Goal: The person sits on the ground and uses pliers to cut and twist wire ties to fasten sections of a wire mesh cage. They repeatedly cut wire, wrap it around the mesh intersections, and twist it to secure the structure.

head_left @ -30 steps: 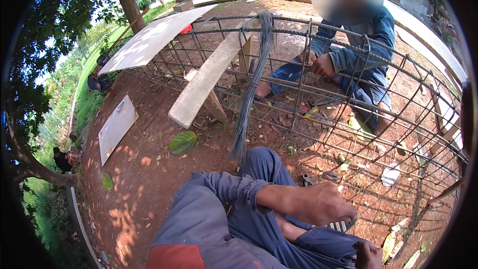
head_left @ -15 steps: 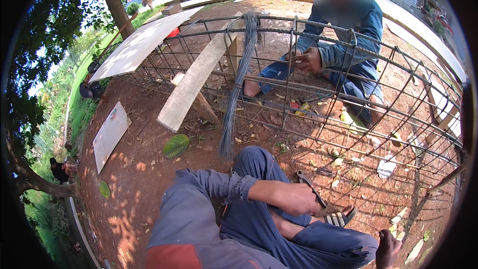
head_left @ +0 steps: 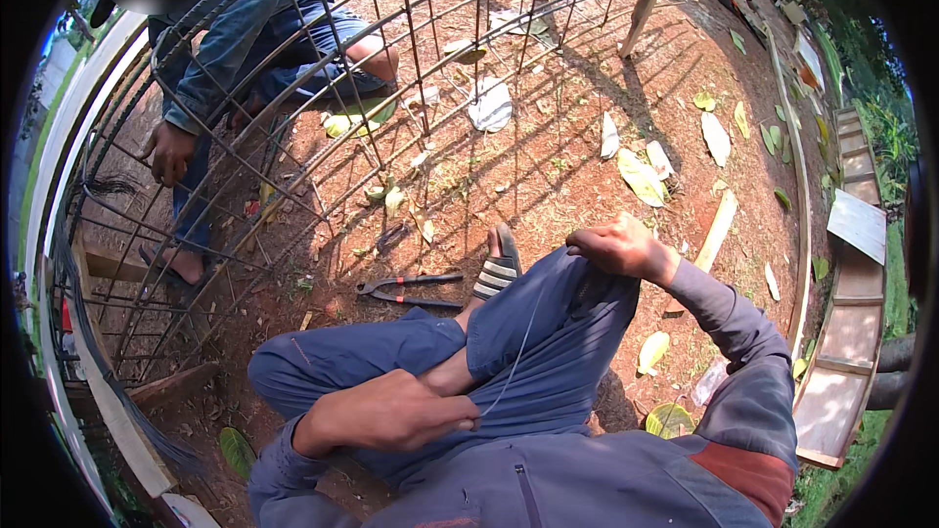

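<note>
My left hand (head_left: pixel 403 411) is closed in a pinch over my lap, with the end of a thin wire (head_left: pixel 518 347) between its fingers. The wire rises slackly in front of my trousers toward my right hand (head_left: pixel 626 244), which is closed above my raised knee. Its fingertips are pressed together where the wire's other end seems to reach; that end is too fine to make out. Beyond my left shin, pincers (head_left: pixel 411 281) with dark and orange handles lie on the soil, close to my striped sandal (head_left: pixel 495 274).
A cage of tied steel bars (head_left: pixel 411 39) stretches across the far side and left. A co-worker (head_left: pixel 245 49) crouches behind it, one hand lowered among the bars. A wire bundle (head_left: pixel 127 401) hangs by a plank at the left. Leaves (head_left: pixel 641 179) and a long wooden form (head_left: pixel 841 362) lie rightward.
The view has swung to the right. My left hand has left the pincers, which now lie on the ground, and come back to my lap. The wire now shows between my hands.
</note>
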`<state>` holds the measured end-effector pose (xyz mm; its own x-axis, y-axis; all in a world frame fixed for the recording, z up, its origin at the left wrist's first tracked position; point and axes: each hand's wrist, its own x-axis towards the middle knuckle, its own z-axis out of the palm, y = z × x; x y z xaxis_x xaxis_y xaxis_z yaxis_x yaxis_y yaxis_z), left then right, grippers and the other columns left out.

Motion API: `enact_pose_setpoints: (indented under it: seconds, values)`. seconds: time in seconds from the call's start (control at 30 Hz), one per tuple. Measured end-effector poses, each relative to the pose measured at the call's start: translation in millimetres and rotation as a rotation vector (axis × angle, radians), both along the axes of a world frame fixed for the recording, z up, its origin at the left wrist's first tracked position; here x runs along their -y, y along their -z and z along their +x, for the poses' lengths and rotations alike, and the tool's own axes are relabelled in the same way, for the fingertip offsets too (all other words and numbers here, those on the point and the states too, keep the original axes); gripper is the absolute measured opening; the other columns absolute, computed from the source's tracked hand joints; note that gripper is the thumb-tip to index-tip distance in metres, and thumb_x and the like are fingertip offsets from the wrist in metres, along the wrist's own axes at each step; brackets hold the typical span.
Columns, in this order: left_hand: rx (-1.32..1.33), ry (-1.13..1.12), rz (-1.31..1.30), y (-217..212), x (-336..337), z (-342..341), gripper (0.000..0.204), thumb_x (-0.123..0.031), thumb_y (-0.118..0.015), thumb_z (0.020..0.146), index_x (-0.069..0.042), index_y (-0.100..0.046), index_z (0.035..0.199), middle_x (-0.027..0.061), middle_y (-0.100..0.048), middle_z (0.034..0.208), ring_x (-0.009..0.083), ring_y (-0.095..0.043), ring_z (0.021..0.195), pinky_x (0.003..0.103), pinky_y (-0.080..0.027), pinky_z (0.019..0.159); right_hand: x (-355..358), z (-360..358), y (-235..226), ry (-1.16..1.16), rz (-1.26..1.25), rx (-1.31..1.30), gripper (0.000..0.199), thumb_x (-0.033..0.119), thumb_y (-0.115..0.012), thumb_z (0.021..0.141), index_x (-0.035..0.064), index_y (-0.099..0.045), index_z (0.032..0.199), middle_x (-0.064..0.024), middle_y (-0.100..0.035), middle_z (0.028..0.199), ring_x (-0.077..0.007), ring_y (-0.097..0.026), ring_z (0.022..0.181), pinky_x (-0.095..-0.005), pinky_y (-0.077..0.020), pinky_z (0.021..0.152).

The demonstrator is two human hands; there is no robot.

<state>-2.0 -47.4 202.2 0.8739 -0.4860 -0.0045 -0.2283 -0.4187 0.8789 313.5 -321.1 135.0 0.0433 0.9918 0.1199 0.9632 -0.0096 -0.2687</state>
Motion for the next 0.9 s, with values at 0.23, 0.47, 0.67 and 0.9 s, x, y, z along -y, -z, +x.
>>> enact_pose_setpoints:
  seconds: [0.23, 0.47, 0.67, 0.9]
  values:
    - [0.151, -0.859, 0.792, 58, -60, 49, 0.016, -0.019, -0.058, 0.103, -0.004, -0.06, 0.099, 0.0196, -0.067, 0.068, 0.0375, -0.066, 0.058, 0.048, -0.052, 0.054, -6, 0, 1, -0.049, -0.051, -0.084, 0.017, 0.015, -0.064, 0.089, 0.0101, -0.063, 0.105, -0.0079, -0.068, 0.079, -0.0276, -0.068, 0.062, -0.0407, -0.0526, 0.052]
    - [-0.164, 0.242, 0.023, -6, 5, 27, 0.023, -0.026, -0.059, 0.104, -0.005, -0.068, 0.104, 0.0165, -0.066, 0.071, 0.0346, -0.069, 0.069, 0.045, -0.053, 0.061, 4, 2, 22, -0.062, 0.033, -0.182, 0.018, 0.018, -0.063, 0.086, 0.0083, -0.061, 0.101, -0.0054, -0.063, 0.074, -0.0267, -0.065, 0.059, -0.0404, -0.0502, 0.048]
    - [0.04, -0.913, 0.272, -27, -66, 64, 0.019, -0.016, -0.057, 0.105, -0.003, -0.07, 0.101, 0.0174, -0.066, 0.072, 0.0337, -0.066, 0.061, 0.045, -0.048, 0.057, 1, -1, 13, -0.053, 0.2, -0.056, 0.02, 0.015, -0.07, 0.086, 0.0082, -0.063, 0.104, -0.0076, -0.065, 0.074, -0.0265, -0.067, 0.059, -0.0395, -0.0512, 0.048]
    - [0.055, -0.704, 0.369, 82, -61, 46, 0.014, -0.014, -0.054, 0.106, -0.003, -0.061, 0.111, 0.0172, -0.063, 0.068, 0.0351, -0.067, 0.062, 0.045, -0.047, 0.058, 1, -4, -1, 0.146, -0.019, -0.052, 0.027, 0.022, -0.066, 0.098, 0.0106, -0.066, 0.122, -0.0098, -0.073, 0.089, -0.0278, -0.071, 0.073, -0.0396, -0.0549, 0.06]
